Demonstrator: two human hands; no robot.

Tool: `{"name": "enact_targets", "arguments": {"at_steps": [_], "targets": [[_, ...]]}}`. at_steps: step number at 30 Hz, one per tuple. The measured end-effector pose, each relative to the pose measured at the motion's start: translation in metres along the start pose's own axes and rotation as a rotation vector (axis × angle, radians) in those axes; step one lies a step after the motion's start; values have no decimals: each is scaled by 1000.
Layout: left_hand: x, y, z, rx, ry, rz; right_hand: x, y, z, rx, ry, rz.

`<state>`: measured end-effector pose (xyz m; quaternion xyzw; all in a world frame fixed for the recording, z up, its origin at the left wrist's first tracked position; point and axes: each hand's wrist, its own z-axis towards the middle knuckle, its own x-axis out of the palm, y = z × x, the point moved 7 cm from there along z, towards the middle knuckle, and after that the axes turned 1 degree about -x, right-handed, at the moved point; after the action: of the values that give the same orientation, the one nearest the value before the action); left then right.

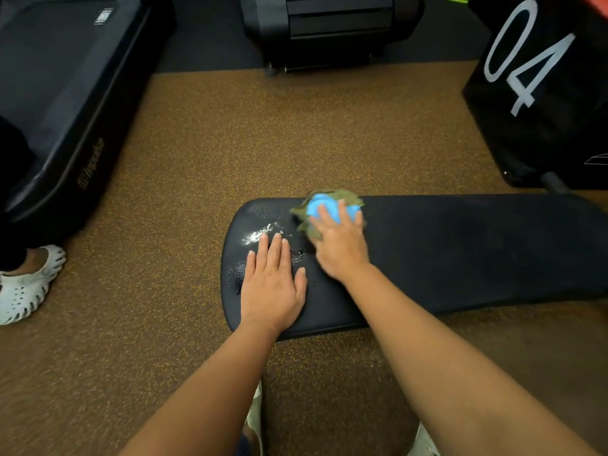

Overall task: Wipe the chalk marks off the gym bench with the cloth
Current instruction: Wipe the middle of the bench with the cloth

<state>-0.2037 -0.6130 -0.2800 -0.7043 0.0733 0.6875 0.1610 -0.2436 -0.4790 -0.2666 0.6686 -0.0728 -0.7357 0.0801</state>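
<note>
Cloth [325,205], green and blue, bunched at the bench [460,251] far edge near its rounded left end; right hand [342,245] presses on it, fingers spread, too blurred to tell if they curl round it. Left hand [271,291] lies flat and slack on the pad just beside, holding nothing, fingertips at the white chalk marks [261,232]; long bare pad runs right. Brown speckled floor [263,133] open past the far edge, black machine [65,93] left, box marked 04 [543,126] right, white shoe [26,284] far left.
</note>
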Motion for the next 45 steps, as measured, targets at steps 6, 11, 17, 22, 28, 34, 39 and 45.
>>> {"name": "enact_targets", "arguments": {"at_steps": [6, 11, 17, 22, 28, 34, 39, 45], "targets": [[1, 0, -1, -8, 16, -5, -1, -23, -3, -108, 50, 11], [2, -1, -1, -21, 28, -2, -1, -7, -2, 92, 0, 32], [1, -1, -1, -15, 30, -1, 1, -16, -5, -79, 15, 55], [0, 0, -5, -18, 31, -16, -3, -13, -1, 162, -38, 28], [0, 1, -10, -11, 38, -33, -2, -17, -5, -127, 33, 12], [-1, 1, -12, -21, 29, -38, -7, -36, 5, 236, -3, 8], [-1, 0, -13, -13, 14, -36, 4, 4, -17, -194, -45, 9], [0, 1, -16, -15, 1, -39, -10, -29, 3, 253, 46, -39]]}}
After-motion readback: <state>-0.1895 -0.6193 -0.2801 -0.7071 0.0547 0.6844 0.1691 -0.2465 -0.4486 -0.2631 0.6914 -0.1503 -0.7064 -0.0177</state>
